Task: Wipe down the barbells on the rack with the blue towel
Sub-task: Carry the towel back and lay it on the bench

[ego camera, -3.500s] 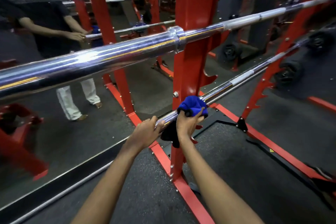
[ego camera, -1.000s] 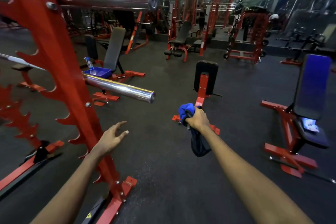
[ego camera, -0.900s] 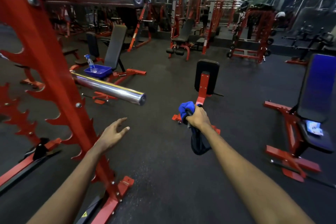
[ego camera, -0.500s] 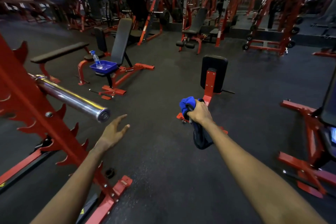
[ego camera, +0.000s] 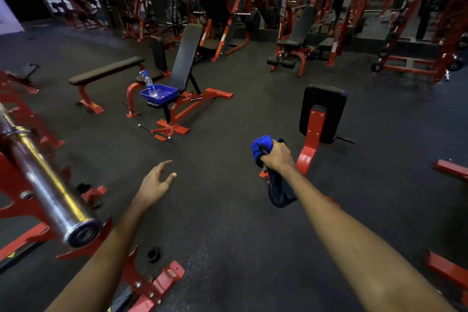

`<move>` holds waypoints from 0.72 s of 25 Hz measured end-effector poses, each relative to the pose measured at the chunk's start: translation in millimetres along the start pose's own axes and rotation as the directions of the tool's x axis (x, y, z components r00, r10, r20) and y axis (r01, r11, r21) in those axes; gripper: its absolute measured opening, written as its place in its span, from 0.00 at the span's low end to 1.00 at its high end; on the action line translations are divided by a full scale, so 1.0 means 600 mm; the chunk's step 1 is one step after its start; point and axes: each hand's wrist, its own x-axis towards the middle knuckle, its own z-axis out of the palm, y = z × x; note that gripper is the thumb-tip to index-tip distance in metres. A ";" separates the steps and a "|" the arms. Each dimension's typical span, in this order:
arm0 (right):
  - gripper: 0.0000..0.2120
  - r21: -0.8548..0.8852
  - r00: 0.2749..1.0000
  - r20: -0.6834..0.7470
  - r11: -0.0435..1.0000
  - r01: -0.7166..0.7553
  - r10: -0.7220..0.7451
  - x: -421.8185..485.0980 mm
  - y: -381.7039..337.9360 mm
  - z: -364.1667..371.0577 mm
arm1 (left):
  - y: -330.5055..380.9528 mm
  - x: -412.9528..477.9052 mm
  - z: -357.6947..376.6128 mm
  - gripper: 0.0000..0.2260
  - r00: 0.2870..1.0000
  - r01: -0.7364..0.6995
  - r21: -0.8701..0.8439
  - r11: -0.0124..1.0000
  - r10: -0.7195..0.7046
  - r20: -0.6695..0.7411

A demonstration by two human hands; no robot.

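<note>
Blue soft cloth towel [ego camera: 260,147] bunched in the clenched right hand [ego camera: 277,157], limp tail dangling, light and easy; left hand [ego camera: 155,183] open, empty; slick, heavy chrome steel barbell [ego camera: 48,190] rests on the red rack [ego camera: 15,180] at left

arms: bare to elbow, no sleeves | hands [ego camera: 154,185]: bare, ungloved

Both bare forearms reach forward from the bottom of the view, well apart from each other. The left hand [ego camera: 157,183] is empty, palm down, its fingers loosely spread and slightly curled in the air. The right hand [ego camera: 277,157] is closed in a fist around the blue towel [ego camera: 262,148], knuckles up, the wrist straight with the forearm.
</note>
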 end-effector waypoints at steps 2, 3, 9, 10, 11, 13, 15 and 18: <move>0.22 -0.008 0.999 0.020 0.999 0.033 -0.033 0.069 -0.026 -0.001 | 0.004 0.054 0.002 0.22 0.999 0.037 -0.017 0.999 -0.037 -0.016; 0.22 -0.010 0.998 0.029 0.999 0.048 -0.048 0.100 -0.038 -0.001 | 0.007 0.078 0.001 0.22 0.999 0.031 -0.030 0.999 -0.032 -0.021; 0.28 -0.027 0.985 0.113 0.991 0.132 -0.128 0.295 -0.135 0.022 | 0.005 0.219 -0.020 0.22 0.962 0.146 -0.077 0.986 -0.160 -0.220; 0.30 -0.032 0.979 0.137 0.987 0.159 -0.153 0.326 -0.152 0.035 | 0.001 0.236 -0.015 0.22 0.954 0.175 -0.081 0.981 -0.190 -0.232; 0.31 -0.036 0.969 0.166 0.981 0.192 -0.184 0.362 -0.174 0.047 | -0.003 0.257 -0.014 0.22 0.943 0.205 -0.089 0.975 -0.221 -0.249; 0.27 -0.035 0.952 0.197 0.968 0.248 -0.237 0.432 -0.211 0.064 | -0.010 0.302 -0.017 0.23 0.933 0.238 -0.068 0.969 -0.247 -0.260; 0.24 -0.013 0.938 0.197 0.956 0.292 -0.284 0.506 -0.241 0.077 | -0.021 0.359 -0.035 0.23 0.927 0.269 -0.035 0.963 -0.268 -0.263; 0.23 0.007 0.924 0.200 0.943 0.332 -0.327 0.623 -0.280 0.096 | -0.022 0.458 -0.076 0.23 0.913 0.300 -0.026 0.954 -0.295 -0.282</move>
